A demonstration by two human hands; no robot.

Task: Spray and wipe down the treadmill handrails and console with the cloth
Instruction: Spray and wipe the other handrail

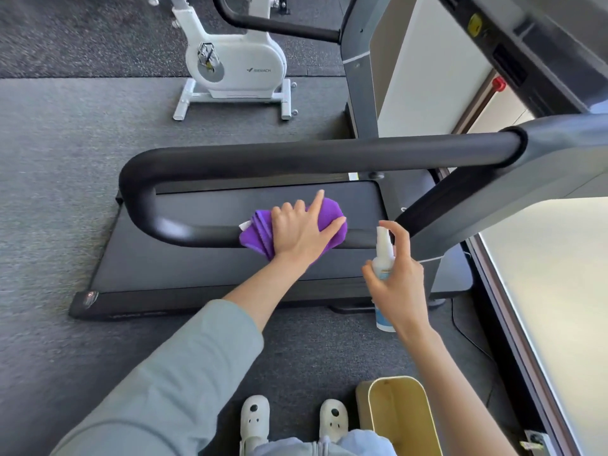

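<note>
From the head camera I look down on my left hand (304, 230) near the middle of the frame, fingers spread flat and pressing the purple cloth (260, 235) against the lower bar of the black handrail (197, 230). The cloth is bunched under my palm and drapes over the bar on both sides of the hand. The handrail loops round at centre left and runs back along its upper bar toward the right edge of the frame, where it joins the grey treadmill frame (559, 143).

Just right of the cloth, my right hand (399, 278) curls round the white spray bottle (384, 255), held upright, with the forefinger arched over the nozzle top. The bottle is close to the handrail but not touching it.

Beneath the rail lies the dark treadmill deck (197, 274) on grey carpet. The console (513, 51) sits in the upper right corner. A white exercise bike (235, 64) stands at upper centre, well apart. At the bottom I see my two white shoes (255, 419) and, just right of them, a yellowish bin (399, 419).
</note>
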